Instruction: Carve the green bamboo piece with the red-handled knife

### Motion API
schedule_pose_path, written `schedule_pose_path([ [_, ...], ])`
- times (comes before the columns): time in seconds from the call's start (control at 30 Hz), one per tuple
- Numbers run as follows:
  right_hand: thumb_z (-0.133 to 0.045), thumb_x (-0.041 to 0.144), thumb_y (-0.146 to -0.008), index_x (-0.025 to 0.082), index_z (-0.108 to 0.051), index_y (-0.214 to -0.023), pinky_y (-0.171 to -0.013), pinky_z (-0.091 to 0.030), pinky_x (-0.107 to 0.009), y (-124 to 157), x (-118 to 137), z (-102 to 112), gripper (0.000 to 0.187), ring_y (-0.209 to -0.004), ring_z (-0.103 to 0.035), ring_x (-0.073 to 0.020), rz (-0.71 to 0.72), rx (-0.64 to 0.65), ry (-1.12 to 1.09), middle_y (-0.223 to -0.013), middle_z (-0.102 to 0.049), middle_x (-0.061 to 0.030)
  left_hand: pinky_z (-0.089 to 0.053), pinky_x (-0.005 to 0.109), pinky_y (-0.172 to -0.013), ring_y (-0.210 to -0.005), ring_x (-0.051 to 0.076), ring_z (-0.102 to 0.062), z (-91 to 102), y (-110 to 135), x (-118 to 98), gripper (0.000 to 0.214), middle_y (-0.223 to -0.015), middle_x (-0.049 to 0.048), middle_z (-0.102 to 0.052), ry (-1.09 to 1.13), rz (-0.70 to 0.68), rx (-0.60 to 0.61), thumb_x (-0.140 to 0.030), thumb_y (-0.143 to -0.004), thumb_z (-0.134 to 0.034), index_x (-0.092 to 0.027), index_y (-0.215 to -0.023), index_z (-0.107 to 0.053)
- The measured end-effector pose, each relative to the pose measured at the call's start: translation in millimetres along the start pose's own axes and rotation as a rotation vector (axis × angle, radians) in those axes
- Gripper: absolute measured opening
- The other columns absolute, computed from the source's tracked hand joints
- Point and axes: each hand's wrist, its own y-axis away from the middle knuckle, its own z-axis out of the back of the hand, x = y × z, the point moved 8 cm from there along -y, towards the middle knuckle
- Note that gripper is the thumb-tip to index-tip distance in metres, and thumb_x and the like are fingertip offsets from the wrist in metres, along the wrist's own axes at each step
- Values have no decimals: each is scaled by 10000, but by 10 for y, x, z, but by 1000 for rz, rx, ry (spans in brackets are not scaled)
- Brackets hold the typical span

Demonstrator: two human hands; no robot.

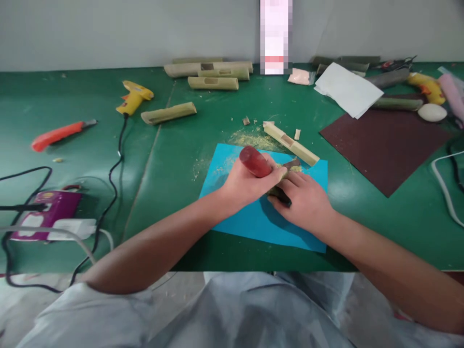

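My left hand (246,180) is closed around the red, rounded handle (255,162) of a hand tool. Beyond the fingers a short, brownish flat part (291,164) shows; whether it belongs to this tool I cannot tell. My right hand (306,198) is closed beside it, the two hands touching. It grips a dark, rod-like piece (280,195), mostly hidden by the fingers. Both hands are over a blue sheet (246,222) dusted with pale shavings. Just past the right fingers lies a split bamboo piece (292,144) with a rectangular notch, overlapping the sheet's far edge.
Several bamboo tubes (213,83) lie along the back wall. On the left are a yellow glue gun (133,98), an orange-handled cutter (60,135) and a purple power strip (67,205) with cords. A brown sheet (384,150) and white papers (346,89) lie right.
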Motion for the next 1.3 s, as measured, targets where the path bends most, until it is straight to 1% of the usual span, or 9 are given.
schedule_pose_path([
  [0.2,-657,260,-881,183,-679,-869,-804,-505,-446,20,78,20,80,-890,-633,-293,11,81,54,-896,-707,-126,-472,274,-582,-594,104,-495,98,61,17,289,-628,-30,-537,55,31,-86,-348,-806,-723,-193,-652,-534],
  [0.3,-636,236,-880,188,-662,-825,-790,-495,-419,-47,79,4,77,-881,-635,-279,-33,86,38,-877,-705,-117,-440,275,-561,-582,102,-472,146,75,21,283,-621,-29,-521,84,19,-121,-343,-817,-715,-195,-656,-536],
  [0.37,-620,229,-881,179,-670,-850,-765,-481,-399,-132,90,-48,77,-878,-637,-269,-42,104,25,-911,-715,-124,-450,280,-583,-598,105,-486,188,65,38,272,-635,-25,-531,71,-6,-139,-329,-815,-716,-194,-657,-540],
  [0.47,-584,227,-899,164,-690,-931,-738,-457,-382,-265,94,-94,127,-875,-634,-260,-42,61,14,-936,-721,-127,-474,291,-633,-635,112,-524,267,32,86,261,-665,-17,-555,29,-58,-166,-318,-815,-723,-192,-667,-550],
  [0.67,-624,260,-894,176,-682,-853,-745,-452,-377,-313,49,-158,111,-843,-619,-247,-57,-2,33,-880,-696,-107,-459,296,-641,-633,113,-528,377,-27,161,253,-666,-16,-550,-7,-106,-227,-302,-852,-663,-196,-668,-526],
  [0.83,-636,274,-903,176,-685,-864,-741,-458,-375,-287,58,-146,116,-838,-613,-247,-26,-20,42,-887,-696,-105,-437,284,-622,-601,103,-479,299,-83,109,293,-627,-20,-514,-51,-129,-135,-282,-876,-621,-195,-630,-489],
  [1.0,-601,281,-939,176,-683,-840,-775,-455,-387,-307,69,-164,166,-855,-607,-254,5,20,28,-873,-696,-110,-439,263,-583,-581,100,-455,224,-121,34,279,-598,-31,-457,-122,-196,-6,-138,-838,-568,-199,-606,-424],
  [1.17,-566,312,-968,167,-692,-852,-755,-440,-389,-317,51,-174,225,-833,-599,-255,-6,21,26,-870,-693,-116,-449,270,-587,-593,108,-499,213,-108,16,289,-601,-16,-522,-85,-205,12,-159,-856,-557,-191,-582,-470],
  [1.3,-560,309,-961,161,-692,-879,-750,-427,-393,-317,65,-190,214,-841,-588,-261,-5,26,44,-895,-693,-121,-420,267,-560,-554,93,-452,227,-83,13,320,-576,-27,-482,-40,-215,-7,-175,-869,-568,-190,-569,-457],
])
